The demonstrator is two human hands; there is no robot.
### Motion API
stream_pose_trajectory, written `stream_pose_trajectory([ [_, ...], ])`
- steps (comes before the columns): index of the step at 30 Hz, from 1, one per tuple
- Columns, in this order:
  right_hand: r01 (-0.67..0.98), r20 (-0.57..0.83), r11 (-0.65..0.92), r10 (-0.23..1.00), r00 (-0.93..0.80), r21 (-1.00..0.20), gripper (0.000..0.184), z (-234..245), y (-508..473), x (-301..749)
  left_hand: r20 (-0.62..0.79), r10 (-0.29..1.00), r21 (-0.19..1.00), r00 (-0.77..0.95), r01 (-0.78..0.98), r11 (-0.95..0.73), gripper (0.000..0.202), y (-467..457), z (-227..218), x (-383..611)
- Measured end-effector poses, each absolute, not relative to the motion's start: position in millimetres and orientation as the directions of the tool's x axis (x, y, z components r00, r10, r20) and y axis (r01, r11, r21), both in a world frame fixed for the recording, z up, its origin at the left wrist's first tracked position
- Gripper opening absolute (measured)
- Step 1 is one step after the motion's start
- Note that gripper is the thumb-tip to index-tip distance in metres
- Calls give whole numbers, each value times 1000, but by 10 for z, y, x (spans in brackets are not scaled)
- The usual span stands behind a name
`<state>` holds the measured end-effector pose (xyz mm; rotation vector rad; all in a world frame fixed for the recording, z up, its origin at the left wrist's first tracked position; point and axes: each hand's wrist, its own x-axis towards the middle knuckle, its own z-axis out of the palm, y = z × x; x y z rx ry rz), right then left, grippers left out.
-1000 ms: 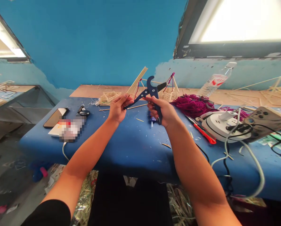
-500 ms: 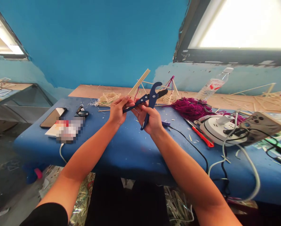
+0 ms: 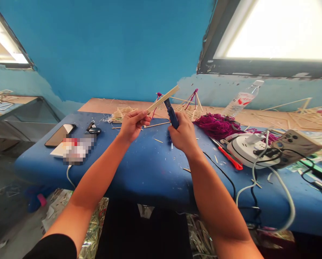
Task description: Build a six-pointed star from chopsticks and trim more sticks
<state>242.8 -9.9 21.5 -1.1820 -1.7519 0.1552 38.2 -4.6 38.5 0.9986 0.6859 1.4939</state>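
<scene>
My left hand (image 3: 134, 124) pinches one end of a small bundle of thin wooden sticks (image 3: 164, 97), which slants up to the right. Wrapped around the handles of dark blue cutting shears (image 3: 171, 114) is my right hand (image 3: 184, 131). The head of the shears meets the underside of the sticks toward their far end; whether the jaws enclose them I cannot make out. Behind the hands stands a stick frame (image 3: 195, 97) tied with purple string. A single wooden stick (image 3: 158, 125) lies on the blue tabletop (image 3: 147, 169) beyond my left hand.
To the right are a purple yarn heap (image 3: 217, 124), a tilted bottle (image 3: 243, 99), a red cutter knife (image 3: 231, 158) and a white power strip (image 3: 245, 149) with cables. A phone (image 3: 60, 135) and black earbud case (image 3: 95, 130) lie left.
My hands have moved apart. The shears, earlier held across both hands with the hooked jaw showing, are now in my right hand against the sticks. The sticks tilt lower to the right.
</scene>
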Motion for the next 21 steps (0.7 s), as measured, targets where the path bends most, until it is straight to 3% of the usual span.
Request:
stream_pose_trajectory([
  [7,674,605,494,792,-88,-549,29,227,-110,2415,242,967,889,82,-418,-187,39,-24,351,402],
  [12,709,541,434,836,-88,-556,19,238,-125,2405,274,961,902,32,-356,-245,41,-21,334,419],
  [21,765,450,319,892,-44,-559,20,294,-171,2355,296,955,916,-24,-275,-291,41,-24,321,430],
])
